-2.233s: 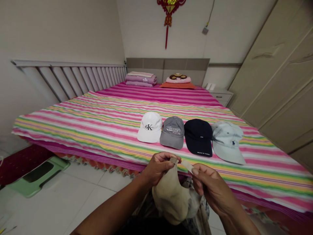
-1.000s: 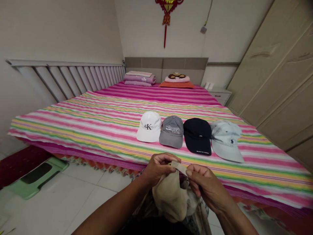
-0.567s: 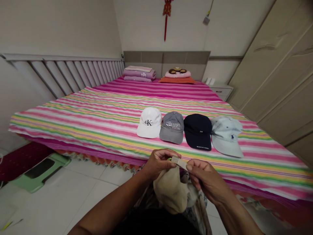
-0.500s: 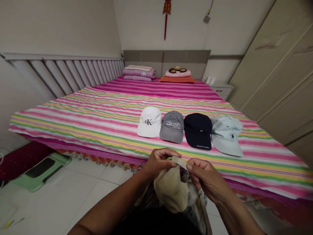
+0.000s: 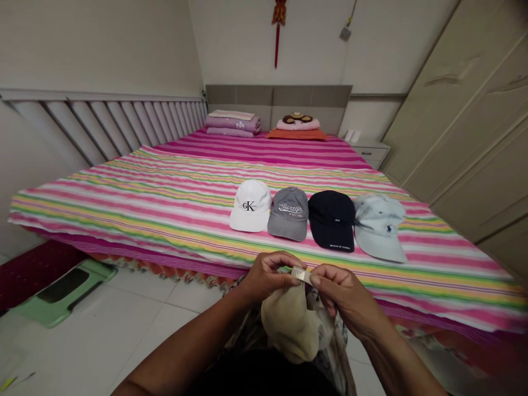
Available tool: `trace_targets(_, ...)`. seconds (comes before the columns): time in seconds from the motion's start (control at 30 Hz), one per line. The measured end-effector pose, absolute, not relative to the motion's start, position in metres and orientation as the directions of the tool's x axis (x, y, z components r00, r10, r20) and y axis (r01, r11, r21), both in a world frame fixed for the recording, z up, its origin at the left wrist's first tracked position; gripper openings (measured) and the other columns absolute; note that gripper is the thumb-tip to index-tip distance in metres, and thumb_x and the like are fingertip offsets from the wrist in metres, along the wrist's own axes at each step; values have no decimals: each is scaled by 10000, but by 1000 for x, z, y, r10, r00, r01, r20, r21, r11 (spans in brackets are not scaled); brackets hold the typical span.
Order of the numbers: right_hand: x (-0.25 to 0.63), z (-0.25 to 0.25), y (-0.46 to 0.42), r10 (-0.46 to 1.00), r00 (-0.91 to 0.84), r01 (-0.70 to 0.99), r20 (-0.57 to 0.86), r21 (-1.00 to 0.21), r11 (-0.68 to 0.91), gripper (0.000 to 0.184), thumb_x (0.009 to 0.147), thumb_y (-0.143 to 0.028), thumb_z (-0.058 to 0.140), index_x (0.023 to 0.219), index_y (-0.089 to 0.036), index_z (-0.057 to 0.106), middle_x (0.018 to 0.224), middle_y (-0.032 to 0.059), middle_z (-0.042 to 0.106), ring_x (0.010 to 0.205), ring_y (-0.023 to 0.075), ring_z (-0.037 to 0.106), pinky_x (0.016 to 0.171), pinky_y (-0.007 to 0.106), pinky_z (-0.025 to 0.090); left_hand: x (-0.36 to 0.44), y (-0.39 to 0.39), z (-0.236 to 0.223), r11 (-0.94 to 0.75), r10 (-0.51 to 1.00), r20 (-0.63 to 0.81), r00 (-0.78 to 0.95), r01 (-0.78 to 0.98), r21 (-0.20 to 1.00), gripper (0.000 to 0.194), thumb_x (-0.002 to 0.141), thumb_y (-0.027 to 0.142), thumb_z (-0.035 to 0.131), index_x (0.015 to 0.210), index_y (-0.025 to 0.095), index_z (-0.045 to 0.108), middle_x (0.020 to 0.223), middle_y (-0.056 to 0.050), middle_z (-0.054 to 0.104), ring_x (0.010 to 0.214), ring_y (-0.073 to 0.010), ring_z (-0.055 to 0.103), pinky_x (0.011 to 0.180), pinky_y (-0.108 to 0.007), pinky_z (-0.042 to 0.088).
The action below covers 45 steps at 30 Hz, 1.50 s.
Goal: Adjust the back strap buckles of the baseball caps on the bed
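Observation:
A beige cap (image 5: 291,322) hangs over my lap at the bed's near edge, its crown facing down. My left hand (image 5: 274,275) pinches one side of its back strap, beside a pale metallic buckle (image 5: 300,274). At the other side, the fingers of my right hand (image 5: 340,289) are closed on the strap's end. Beyond my hands, a white cap (image 5: 251,206), a grey cap (image 5: 289,214), a navy cap (image 5: 332,220) and a pale blue tie-dye cap (image 5: 380,226) lie in a row, brims toward me.
The striped bedspread (image 5: 165,203) covers the bed. Folded purple bedding (image 5: 233,124) and a pink-and-orange stack (image 5: 297,129) rest by the headboard (image 5: 239,96). A green stool (image 5: 61,294) stands on the floor at left; a white nightstand (image 5: 369,151) is at the far right.
My hands have drawn slightly closer together along the strap, and less of it shows between them. The buckle has turned a little. The row of caps stays in place.

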State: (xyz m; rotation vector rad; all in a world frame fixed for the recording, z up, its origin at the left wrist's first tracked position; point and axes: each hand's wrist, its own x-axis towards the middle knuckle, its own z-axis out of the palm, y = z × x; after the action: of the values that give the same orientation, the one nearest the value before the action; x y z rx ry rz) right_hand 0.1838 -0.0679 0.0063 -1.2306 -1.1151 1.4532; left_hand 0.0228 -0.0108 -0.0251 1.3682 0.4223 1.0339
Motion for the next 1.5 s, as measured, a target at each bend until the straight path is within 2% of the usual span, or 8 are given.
trace_targets(0.23,182,2,-65,984,-64,-65,-165,-983,-169,313,629,-421,665,572,-152,515,365,-69,407,316,37,292,366,197,188,25,-9,-29,-166,802,319,505,-325,931,261,558,238,759,793,148,688,837,-81,665,806,-176,589,838,-338,420)
trace_targets(0.5,178,3,-66,988,-24,-101,-151,-983,-153,293,638,-402,659,570,-151,524,368,-65,412,325,42,293,379,204,183,23,-10,-28,-221,796,322,512,-250,943,265,584,244,742,822,145,684,859,-88,659,857,-199,591,848,-340,420)
trace_targets(0.73,174,2,-69,988,-8,-129,-157,-979,-157,295,647,-405,649,570,-153,517,359,-69,397,336,45,290,391,205,179,27,-13,-32,-168,799,344,493,-367,915,233,596,188,733,825,175,686,854,-62,663,834,-174,585,826,-317,418)
trace_targets(0.97,175,-2,-70,986,-13,-87,-168,-982,-168,306,655,-418,641,577,-159,498,380,-64,403,350,50,286,405,213,165,28,-14,-33,-172,812,313,493,-311,935,246,577,229,746,800,146,684,813,-76,650,793,-174,575,784,-313,432)
trace_targets(1.1,175,-2,-71,987,-61,-170,-148,-973,-157,279,691,-406,606,618,-170,477,412,-63,413,381,58,291,429,213,184,26,-14,-32,-132,819,284,498,-318,939,252,583,247,741,799,138,670,819,-75,642,805,-176,566,766,-301,427)
trace_targets(1.23,175,-2,-73,987,-81,-199,-140,-968,-154,251,669,-360,621,595,-166,479,421,-54,425,399,61,303,438,212,198,26,-16,-31,-89,815,249,523,-313,946,253,593,248,734,801,129,652,813,-67,616,779,-158,548,729,-277,416)
trace_targets(1.4,172,-5,-71,985,-85,-213,-152,-963,-167,259,678,-357,634,608,-164,475,421,-55,441,394,54,314,435,203,218,28,-16,-32,-115,800,289,527,-337,935,231,590,211,733,792,134,653,800,-57,599,780,-152,536,736,-277,403)
trace_targets(1.5,171,-5,-72,984,-91,-321,-154,-931,-176,269,666,-376,639,642,-182,454,439,-63,437,387,60,334,420,200,239,28,-16,-32,-114,806,297,512,-359,926,235,572,203,742,784,137,665,800,-57,603,792,-162,543,744,-285,400)
